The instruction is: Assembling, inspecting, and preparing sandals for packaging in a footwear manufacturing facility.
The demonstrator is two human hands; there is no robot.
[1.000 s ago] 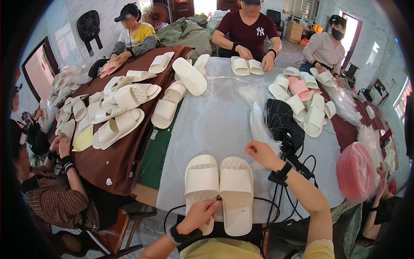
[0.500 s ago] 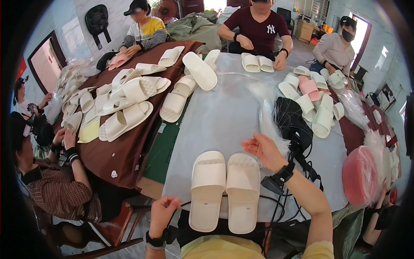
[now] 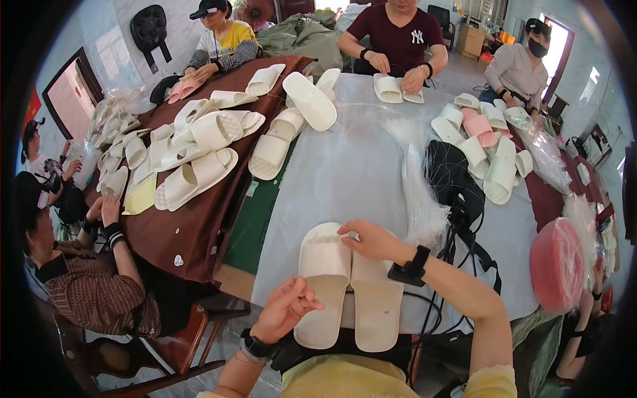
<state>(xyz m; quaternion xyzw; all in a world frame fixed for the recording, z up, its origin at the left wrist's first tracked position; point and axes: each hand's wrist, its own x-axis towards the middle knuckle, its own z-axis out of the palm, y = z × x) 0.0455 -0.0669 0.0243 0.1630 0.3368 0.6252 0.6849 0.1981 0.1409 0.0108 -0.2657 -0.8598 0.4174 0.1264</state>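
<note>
Two cream slide slippers lie side by side in front of me, straps away from me: a left slipper (image 3: 323, 255) and a right slipper (image 3: 377, 318). My right hand (image 3: 371, 240) is over the right slipper's strap, its fingertips pinched at the inner edge of the left slipper's strap. Above the left slipper's footbed, my left hand (image 3: 288, 308) has its fingers curled toward the thumb. Anything thin in either pinch is too small to make out. A bundle of clear thin strands (image 3: 419, 192) lies beyond my right hand.
Loose slippers pile on the brown-covered table (image 3: 199, 245) at left and at the grey table's right side. A black bag (image 3: 454, 179) with cables lies right of the strands. A pink wrapped roll (image 3: 556, 265) stands at the right edge. Several co-workers sit around, one opposite handling slippers (image 3: 387, 88).
My right hand has moved left from beside the strands to the slippers' straps. My left hand has risen from beside the left slipper to over it. The person opposite now bends over the slippers.
</note>
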